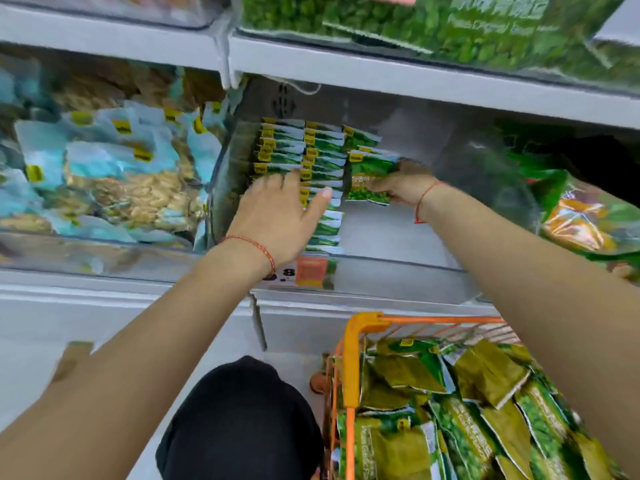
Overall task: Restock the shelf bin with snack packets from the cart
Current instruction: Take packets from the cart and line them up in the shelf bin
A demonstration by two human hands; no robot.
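You are reaching into a clear shelf bin (pixel 450 271) under the grey shelf edge (pixel 415 81), and bare floor is lying open on the bin's right half, beside and in front of your right hand. Two tidy rows of green snack packets (pixel 322 150) are standing on edge along the bin's left side, with a short third row starting beside them. The orange cart (pixel 349 358) is sitting below the shelf at lower right, heaped with more green packets (pixel 408 375). Your left hand (pixel 277 216) is lying spread and flat, fingers straight, pressing on the two rows. Your right hand (pixel 401 185) is gripping a small stack of packets (pixel 369 181), fingers curled round it, against the third row.
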